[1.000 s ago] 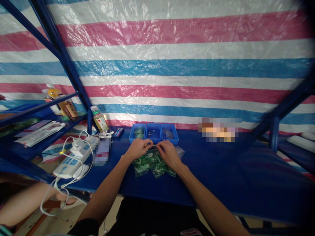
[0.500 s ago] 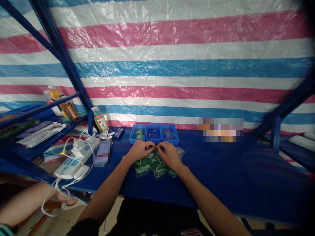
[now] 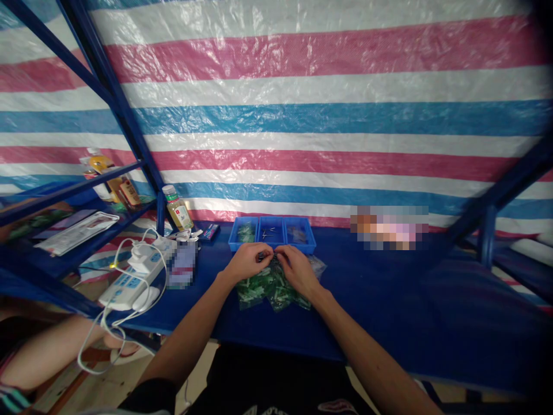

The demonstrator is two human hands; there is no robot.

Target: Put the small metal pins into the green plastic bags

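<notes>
Fingertips almost meeting, my left hand (image 3: 250, 262) and my right hand (image 3: 297, 268) are both closed in a pinch. Between them is a small dark piece, too small to name. Just below my hands lie several clear plastic bags (image 3: 276, 294) filled with green and whitish pieces. Beyond my fingers stands a blue three-part tray (image 3: 271, 246). Its left compartment holds greenish bagged pieces (image 3: 246, 231), the middle one a few thin metal pieces (image 3: 268, 232), and the right one small dull pieces (image 3: 296, 234). Another clear bag (image 3: 317, 265) shows beside my right hand.
On the left are a white power strip (image 3: 133, 279) with looping cables, a blurred-out flat item (image 3: 182, 265), a small box (image 3: 210, 231) and a bottle (image 3: 178, 210). Blue frame posts (image 3: 125, 132) flank the blue table (image 3: 389, 311). A person's leg (image 3: 52, 349) shows at lower left.
The view has shifted very slightly. Both hands stay together over the bags, with only small finger movement.
</notes>
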